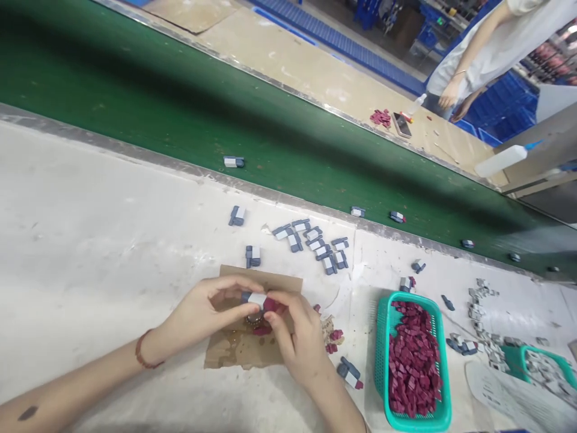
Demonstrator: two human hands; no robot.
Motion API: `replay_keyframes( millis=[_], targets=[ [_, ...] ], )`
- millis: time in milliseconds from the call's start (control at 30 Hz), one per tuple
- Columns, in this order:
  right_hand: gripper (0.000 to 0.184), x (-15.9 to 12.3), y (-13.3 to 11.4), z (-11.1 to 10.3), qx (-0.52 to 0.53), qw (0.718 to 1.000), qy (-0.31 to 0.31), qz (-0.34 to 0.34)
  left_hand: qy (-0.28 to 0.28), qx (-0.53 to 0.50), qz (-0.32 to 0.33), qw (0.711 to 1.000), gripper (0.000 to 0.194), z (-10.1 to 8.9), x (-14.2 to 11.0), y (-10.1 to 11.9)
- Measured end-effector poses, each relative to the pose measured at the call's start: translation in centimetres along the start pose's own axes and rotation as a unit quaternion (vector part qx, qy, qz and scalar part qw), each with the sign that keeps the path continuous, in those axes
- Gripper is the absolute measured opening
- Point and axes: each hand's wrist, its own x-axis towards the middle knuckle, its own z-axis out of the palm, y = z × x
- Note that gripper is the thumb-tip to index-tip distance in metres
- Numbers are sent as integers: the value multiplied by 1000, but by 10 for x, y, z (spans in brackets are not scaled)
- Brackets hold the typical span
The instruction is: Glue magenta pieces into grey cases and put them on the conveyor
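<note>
My left hand (205, 310) pinches a small blue-grey and white plastic part (257, 300) between thumb and fingers. With my right hand (300, 334) I grip a small dark red piece (269, 304) against the part's right end. Both hands are over a brown cardboard sheet (220, 355) with wet-looking spots. Beneath my fingers is a small round object (253, 319), partly hidden, with more dark red beside it. A blue-grey and white part with a red end (350, 373) lies right of my right hand.
Several blue-grey and white parts (319, 248) lie beyond the cardboard. A teal basket (381, 361) of dark red pieces stands right, near another teal basket (518, 361) with whitish pieces. A green conveyor belt (180, 114) carries parts; a person (478, 54) stands across it.
</note>
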Motion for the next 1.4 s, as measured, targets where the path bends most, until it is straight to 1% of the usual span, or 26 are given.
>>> replay_keyframes(
  millis=[67, 133, 200, 267, 300, 367, 433, 467, 533, 600, 700, 800, 867, 933, 1000, 1067, 1167, 1233, 1333, 1400],
  targets=[
    [26, -11, 1, -19, -21, 999, 23, 37, -13, 58, 47, 997, 27, 1, 22, 19],
    [26, -26, 5, -43, -64, 991, 87, 75, -9, 113, 100, 989, 31, 2, 56, 34],
    [23, -45, 12, -72, -125, 968, 177, 124, 15, 196, 138, 971, 37, 5, 98, 43],
    [23, -65, 23, -101, -193, 931, 251, 180, 30, 229, 153, 961, 35, 10, 141, 49],
    [24, -75, 29, -115, -224, 915, 265, 205, 35, 249, 159, 955, 32, 13, 160, 50],
    [24, -93, 43, -137, -278, 897, 256, 231, 27, 288, 173, 941, 24, 21, 189, 53],
    [24, -107, 56, -150, -310, 892, 222, 241, 16, 326, 197, 925, 18, 33, 208, 56],
    [24, -112, 62, -153, -319, 893, 203, 245, 10, 345, 215, 914, 19, 40, 213, 58],
    [26, -117, 70, -156, -331, 892, 175, 252, -9, 383, 255, 887, 25, 60, 221, 60],
    [27, -117, 75, -156, -341, 891, 161, 254, -46, 414, 294, 860, 31, 88, 226, 63],
    [27, -109, 78, -156, -356, 893, 145, 234, -112, 436, 335, 828, 37, 142, 233, 66],
    [30, -100, 81, -158, -378, 897, 111, 199, -155, 449, 358, 804, 40, 196, 237, 65],
    [31, -95, 85, -158, -398, 893, 96, 187, -165, 458, 362, 795, 33, 222, 239, 62],
    [29, -91, 91, -156, -413, 887, 94, 183, -162, 465, 361, 792, 21, 237, 241, 60],
    [27, -89, 96, -155, -415, 886, 101, 183, -155, 467, 358, 794, 17, 239, 245, 59],
    [26, -88, 99, -155, -407, 888, 111, 184, -151, 461, 360, 797, 20, 229, 248, 60],
    [24, -87, 100, -156, -399, 890, 120, 187, -170, 442, 381, 794, 29, 204, 243, 60],
    [23, -88, 100, -157, -389, 893, 132, 184, -210, 428, 399, 783, 27, 185, 231, 58],
    [22, -90, 99, -159, -335, 914, 157, 169, -275, 416, 409, 764, 19, 158, 206, 53],
    [19, -91, 97, -160, -272, 931, 171, 173, -285, 416, 403, 764, 16, 137, 194, 53]
  ],
)
